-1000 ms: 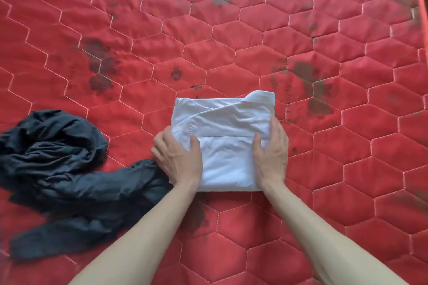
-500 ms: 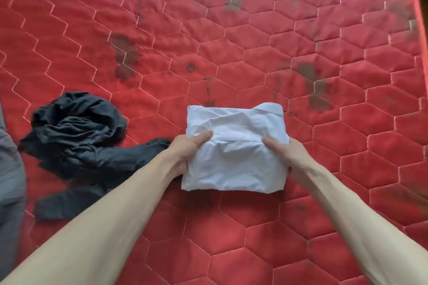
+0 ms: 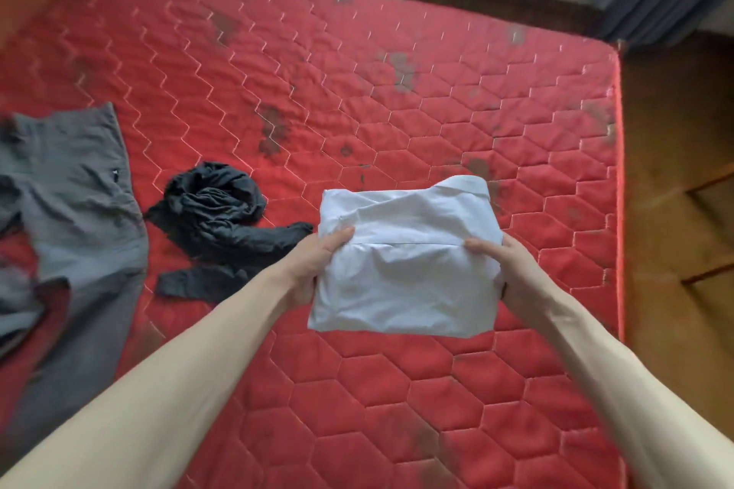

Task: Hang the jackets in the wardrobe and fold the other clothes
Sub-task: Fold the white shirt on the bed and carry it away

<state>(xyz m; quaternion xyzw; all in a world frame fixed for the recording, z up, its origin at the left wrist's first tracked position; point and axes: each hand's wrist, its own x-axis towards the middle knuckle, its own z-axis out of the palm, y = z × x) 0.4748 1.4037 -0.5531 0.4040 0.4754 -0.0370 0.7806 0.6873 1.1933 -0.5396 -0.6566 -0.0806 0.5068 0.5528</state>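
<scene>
Done: white shirt (image 3: 405,262), folded, which your left hand (image 3: 313,270) and right hand (image 3: 512,270) pinched at its sides. Outstanding: black garment (image 3: 214,210), grey trousers (image 3: 79,191), unfolded on the mattress (image 3: 397,91).

Both bare forearms reached forward from the lower corners of the view, converging toward the middle. The left hand (image 3: 313,270) gripped the left edge of the folded white shirt (image 3: 405,266), thumb on top and fingers curled beneath. The right hand (image 3: 506,270) mirrored it on the right edge, thumb pressed on top, fingers hidden underneath.
</scene>
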